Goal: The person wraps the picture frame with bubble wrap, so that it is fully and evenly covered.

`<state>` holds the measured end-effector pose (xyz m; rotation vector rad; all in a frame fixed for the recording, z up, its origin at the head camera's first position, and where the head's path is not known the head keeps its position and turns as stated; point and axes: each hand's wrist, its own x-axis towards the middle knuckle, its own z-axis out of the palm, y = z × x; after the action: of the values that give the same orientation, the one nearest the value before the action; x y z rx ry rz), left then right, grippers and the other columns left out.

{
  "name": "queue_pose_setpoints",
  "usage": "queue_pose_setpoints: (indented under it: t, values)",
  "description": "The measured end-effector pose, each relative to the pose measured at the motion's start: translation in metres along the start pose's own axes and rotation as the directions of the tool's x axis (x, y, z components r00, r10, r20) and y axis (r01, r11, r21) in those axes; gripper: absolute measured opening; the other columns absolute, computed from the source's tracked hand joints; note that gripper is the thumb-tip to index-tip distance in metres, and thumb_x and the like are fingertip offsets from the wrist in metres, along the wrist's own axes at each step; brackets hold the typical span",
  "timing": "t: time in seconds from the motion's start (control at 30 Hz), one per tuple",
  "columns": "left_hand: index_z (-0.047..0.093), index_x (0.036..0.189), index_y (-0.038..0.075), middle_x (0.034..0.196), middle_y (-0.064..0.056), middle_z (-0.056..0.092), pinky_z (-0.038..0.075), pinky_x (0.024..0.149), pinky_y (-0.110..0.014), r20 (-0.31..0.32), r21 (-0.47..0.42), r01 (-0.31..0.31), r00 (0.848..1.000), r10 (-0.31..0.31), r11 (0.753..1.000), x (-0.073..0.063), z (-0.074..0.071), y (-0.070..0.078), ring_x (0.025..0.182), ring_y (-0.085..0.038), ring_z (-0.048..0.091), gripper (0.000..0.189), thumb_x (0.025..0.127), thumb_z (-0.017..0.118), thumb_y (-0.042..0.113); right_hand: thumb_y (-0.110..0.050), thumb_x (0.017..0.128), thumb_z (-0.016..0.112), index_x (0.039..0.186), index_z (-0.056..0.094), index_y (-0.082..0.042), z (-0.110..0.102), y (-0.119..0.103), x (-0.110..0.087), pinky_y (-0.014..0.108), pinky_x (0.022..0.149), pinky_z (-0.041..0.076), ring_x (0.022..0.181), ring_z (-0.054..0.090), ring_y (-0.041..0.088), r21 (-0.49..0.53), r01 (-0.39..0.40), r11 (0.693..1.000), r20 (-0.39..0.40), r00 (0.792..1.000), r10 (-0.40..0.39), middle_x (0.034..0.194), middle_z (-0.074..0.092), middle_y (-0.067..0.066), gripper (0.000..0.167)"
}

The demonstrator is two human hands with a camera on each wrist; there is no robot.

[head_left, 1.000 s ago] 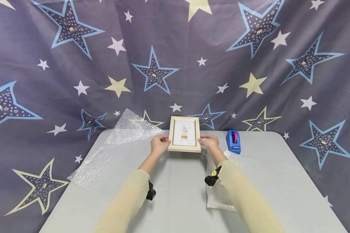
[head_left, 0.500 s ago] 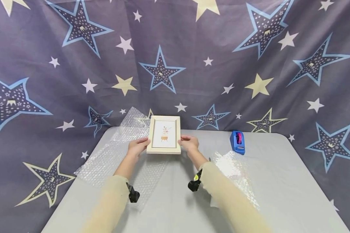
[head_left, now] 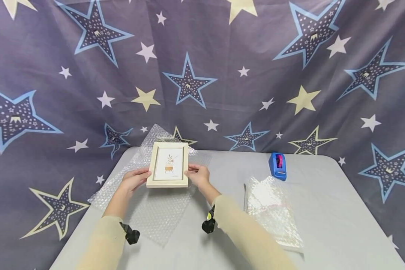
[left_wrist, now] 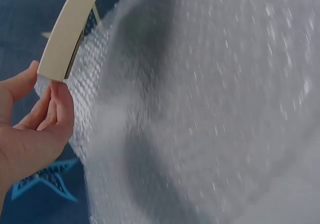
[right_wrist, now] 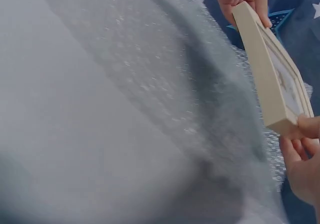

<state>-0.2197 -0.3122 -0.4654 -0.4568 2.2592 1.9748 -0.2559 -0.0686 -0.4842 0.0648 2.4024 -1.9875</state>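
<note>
Both hands hold a picture frame (head_left: 169,165) with a pale wooden border and a print of a potted plant. My left hand (head_left: 132,180) pinches its left edge, and my right hand (head_left: 200,175) pinches the right edge. Thumb and fingers of the left hand (left_wrist: 37,119) grip a lower corner in the left wrist view. From the right wrist view, the frame (right_wrist: 265,72) is seen side-on, tilted and raised over bubble wrap. That bubble wrap sheet (head_left: 155,217) is spread flat on the table's left side, partly hidden behind the frame and hands.
A blue tape dispenser (head_left: 277,167) with a pink core stands at the right back of the grey-white table (head_left: 327,210). In front of it lies a folded piece of bubble wrap (head_left: 273,213). A dark star-patterned cloth (head_left: 202,97) hangs behind the table's far edge.
Both hands have carried the picture frame leftward and slightly nearer, from mid-table to above the spread bubble wrap. The folded bubble wrap on the right has come out from behind the right arm.
</note>
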Motion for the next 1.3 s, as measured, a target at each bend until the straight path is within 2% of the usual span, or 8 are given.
queue_pose_setpoints:
  t: [0.13, 0.23, 0.33, 0.5, 0.7, 0.8, 0.97, 1.3]
  values:
    - [0.041, 0.137, -0.013, 0.114, -0.002, 0.066, 0.055, 0.09, -0.018, 0.013, 0.089, -0.01, 1.0, 0.009, 0.996, -0.005, -0.013, -0.009, 0.079, 0.01, 0.061, 0.061, 0.092, 0.065, 0.019, -0.002, 0.078, 0.074, 0.113, 0.069, 0.001, 0.01, 0.012, -0.005, 0.023, 0.076, 0.06, 0.093, 0.072, 0.022, -0.023, 0.022, 0.999, 0.076, 0.997, -0.02, 0.105, 0.073, 0.015, 0.035]
    - [0.044, 0.137, -0.011, 0.127, -0.015, 0.062, 0.052, 0.102, -0.031, 0.002, 0.162, 0.015, 1.0, -0.016, 0.987, -0.007, -0.019, -0.016, 0.081, 0.008, 0.061, 0.059, 0.092, 0.065, 0.022, 0.0, 0.078, 0.074, 0.117, 0.066, 0.001, 0.015, 0.021, -0.009, 0.023, 0.08, 0.06, 0.099, 0.071, 0.023, -0.015, 0.021, 1.0, 0.127, 0.992, -0.019, 0.109, 0.072, 0.014, 0.04]
    - [0.045, 0.137, -0.008, 0.138, -0.021, 0.054, 0.048, 0.107, -0.037, -0.01, 0.219, 0.036, 0.999, -0.035, 0.975, -0.008, -0.023, -0.022, 0.084, 0.008, 0.06, 0.059, 0.092, 0.064, 0.025, 0.004, 0.077, 0.072, 0.121, 0.063, 0.002, 0.02, 0.026, -0.011, 0.024, 0.083, 0.059, 0.103, 0.069, 0.025, 0.019, 0.02, 1.0, 0.176, 0.984, -0.023, 0.113, 0.07, 0.016, 0.044]
    - [0.047, 0.135, -0.007, 0.135, -0.021, 0.056, 0.054, 0.094, -0.025, -0.04, 0.262, 0.031, 0.999, -0.021, 0.965, -0.008, -0.034, -0.038, 0.081, 0.009, 0.06, 0.057, 0.092, 0.064, 0.026, 0.011, 0.076, 0.07, 0.124, 0.06, 0.007, 0.029, 0.03, -0.014, 0.025, 0.089, 0.057, 0.109, 0.067, 0.03, 0.063, 0.022, 0.998, 0.248, 0.968, -0.037, 0.117, 0.067, 0.022, 0.049]
    - [0.047, 0.134, -0.01, 0.125, -0.014, 0.065, 0.052, 0.077, -0.009, -0.069, 0.238, 0.024, 0.998, -0.008, 0.971, -0.008, -0.04, -0.06, 0.078, 0.012, 0.058, 0.056, 0.092, 0.064, 0.024, 0.012, 0.076, 0.07, 0.123, 0.059, 0.008, 0.037, 0.036, -0.017, 0.026, 0.091, 0.057, 0.11, 0.066, 0.031, 0.02, 0.013, 1.0, 0.285, 0.958, -0.018, 0.117, 0.067, 0.022, 0.049]
    - [0.049, 0.133, -0.01, 0.121, -0.012, 0.067, 0.052, 0.076, -0.008, -0.095, 0.213, 0.028, 0.995, -0.008, 0.977, -0.008, -0.038, -0.068, 0.077, 0.012, 0.058, 0.055, 0.092, 0.065, 0.023, 0.013, 0.075, 0.069, 0.123, 0.06, 0.007, 0.039, 0.04, -0.017, 0.027, 0.089, 0.057, 0.109, 0.067, 0.03, 0.022, -0.002, 1.0, 0.289, 0.957, -0.005, 0.116, 0.068, 0.023, 0.049]
    - [0.051, 0.131, -0.01, 0.122, -0.017, 0.066, 0.054, 0.077, -0.01, -0.114, 0.211, 0.015, 0.993, 0.009, 0.977, -0.008, -0.029, -0.069, 0.077, 0.011, 0.058, 0.053, 0.091, 0.065, 0.021, 0.014, 0.074, 0.069, 0.122, 0.061, 0.005, 0.034, 0.042, -0.019, 0.028, 0.088, 0.058, 0.107, 0.068, 0.028, 0.035, -0.033, 0.999, 0.268, 0.963, 0.023, 0.114, 0.069, 0.022, 0.049]
    - [0.053, 0.13, -0.007, 0.124, -0.02, 0.066, 0.053, 0.077, -0.013, -0.047, 0.245, 0.005, 0.999, 0.006, 0.969, -0.003, 0.0, -0.067, 0.083, 0.007, 0.061, 0.051, 0.09, 0.067, 0.021, 0.016, 0.072, 0.069, 0.12, 0.062, 0.006, 0.002, 0.047, -0.031, 0.027, 0.084, 0.059, 0.103, 0.069, 0.029, 0.023, -0.071, 0.997, 0.183, 0.981, 0.065, 0.113, 0.069, 0.022, 0.05]
